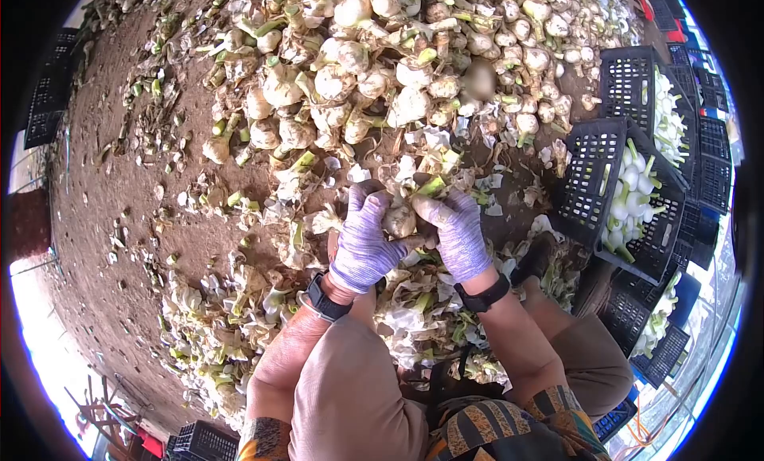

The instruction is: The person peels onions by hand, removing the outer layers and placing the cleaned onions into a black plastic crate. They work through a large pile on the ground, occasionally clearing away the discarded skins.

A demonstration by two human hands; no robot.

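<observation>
Both hands wear pale purple, soiled gloves and meet in front of the knees. My left hand (366, 234) has its fingers wrapped round the left side of a brownish bulb (399, 221) with papery skin. From the right, my right hand (456, 230) closes on the same bulb, its fingers bent near the green stem (432, 185). Parts of the bulb are hidden by the fingers. Just beyond the hands lies a big heap of unpeeled bulbs (334, 83) with dry skins and cut stems. Loose peelings (418, 310) cover the ground beneath the hands.
On the right, a black crate (585, 174) holds clean white bulbs (633, 192); another crate (629, 83) with white bulbs stands behind it. More black crates line the right edge. Peelings (215, 334) are piled left of my knees. Brown soil (103, 222) spreads at left.
</observation>
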